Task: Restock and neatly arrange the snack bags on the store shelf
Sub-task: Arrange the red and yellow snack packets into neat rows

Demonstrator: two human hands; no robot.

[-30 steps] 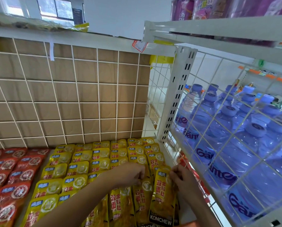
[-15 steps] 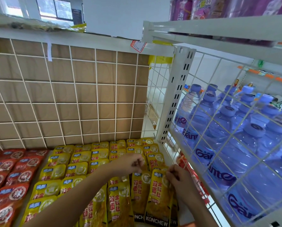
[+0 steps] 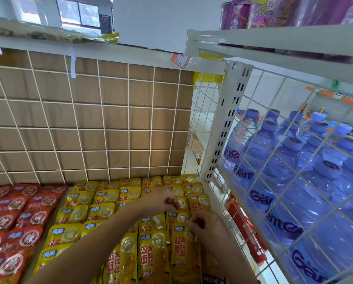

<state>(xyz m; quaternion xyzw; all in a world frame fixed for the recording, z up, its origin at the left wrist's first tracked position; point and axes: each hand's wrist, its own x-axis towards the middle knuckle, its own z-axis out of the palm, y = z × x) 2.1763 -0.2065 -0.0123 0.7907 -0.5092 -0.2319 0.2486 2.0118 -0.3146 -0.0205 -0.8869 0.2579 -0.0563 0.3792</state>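
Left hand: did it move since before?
Yes. The left hand moved away from the person, across the yellow snack bags, toward the back grid panel.

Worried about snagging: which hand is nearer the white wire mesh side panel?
Right. The right hand pinches a yellow snack bag close beside the white wire mesh side panel; the left hand is farther left.
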